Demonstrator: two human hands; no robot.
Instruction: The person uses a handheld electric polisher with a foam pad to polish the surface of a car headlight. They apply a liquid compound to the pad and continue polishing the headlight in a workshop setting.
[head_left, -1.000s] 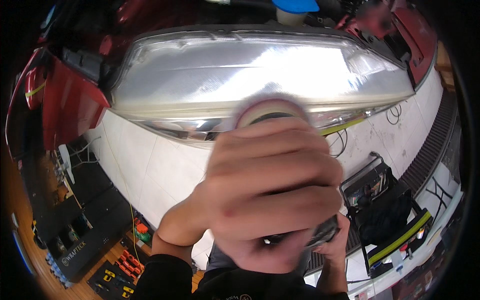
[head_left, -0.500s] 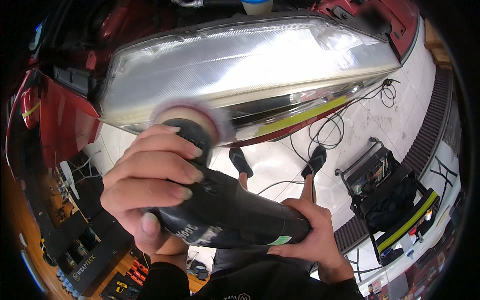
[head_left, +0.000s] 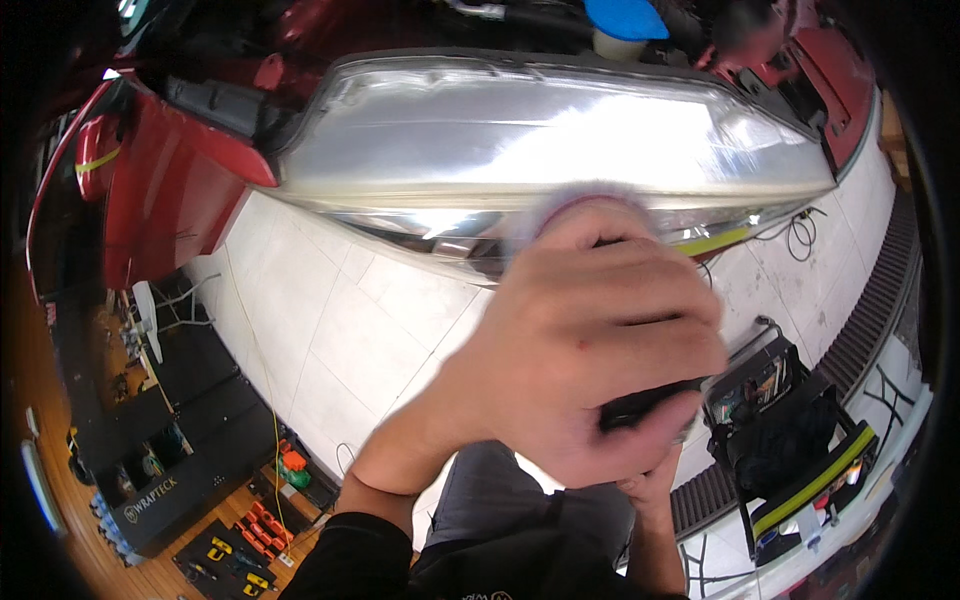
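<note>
Red car [head_left: 165, 205] fills the far side, w/ its headlight [head_left: 470, 130] lying broad across the upper middle. Polisher [head_left: 640, 408] is mostly hidden under the L hand [head_left: 600, 335], which is curled tight over its front end, knuckles up. R hand [head_left: 655, 480] shows only in part, low behind the L; prob. at the tool's rear, but can't tell how it grips. Pad [head_left: 575, 203] is at the headlight's lower edge, blurred, so prob. spinning; exact contact is hidden.

To do it well: pad flat to the curve, pressure light & even, esp. along that lower edge, where a tilt could dig in. Slow overlapping passes, no dwelling (heat), R hand steadying the rear.

Materials: car = smooth, glossy, curved red panels. Headlight = clear shell, plastic by the look, long & tapering to one end, silvery & finely ribbed inside, yellowish band along the lower edge. Polisher = black, what little shows. Pad = round, pale w/ pinkish rim, prob. soft. Blue cap [head_left: 625, 20] beyond = smooth, rounded, likely plastic.
</note>
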